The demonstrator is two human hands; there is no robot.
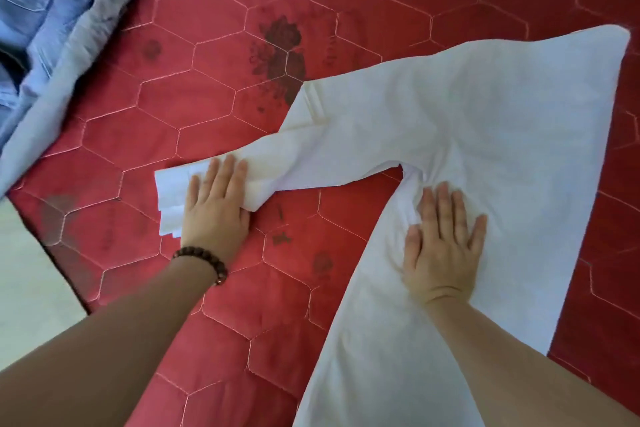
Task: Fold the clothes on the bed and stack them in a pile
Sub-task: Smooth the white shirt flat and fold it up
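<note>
The white shirt (pixel 485 149) lies spread on the bed (pixel 242 97), filling the right half of the frame, its body running from the upper right corner down to the lower middle, one long sleeve (pixel 277 159) reaching left toward the centre. We judge it light and limp: thin woven cloth, probably cotton, that will sag and crease the instant we lift it, so it wants to be slid and flattened rather than carried by a single corner. The sleeve is twisted along its length and ends in a flat layered cuff (pixel 169 201); that cuff is the best place to take hold, pinched at its end, with the other hand pinning the underarm as a hinge. Our left hand (pixel 216 204) rests flat on the sleeve just behind the cuff, fingers straight and together, gripping nothing. Our right hand (pixel 445 246) presses palm-down on the body of the shirt just below the underarm, fingers spread, where small puckers gather in the cloth; it too is released, only holding the fabric still. A dark beaded bracelet (pixel 202 262) circles the left wrist. The bed wears a red quilted cover stitched in pale hexagons, with faded dark floral prints; its slight nap should keep the shirt from sliding much. At the upper left lies a heap of blue clothes (pixel 38 17), denim-like with visible seams, edged by a grey fabric (pixel 86 45), well apart from the shirt. A pale floor (pixel 20 270) shows at the left edge.
</note>
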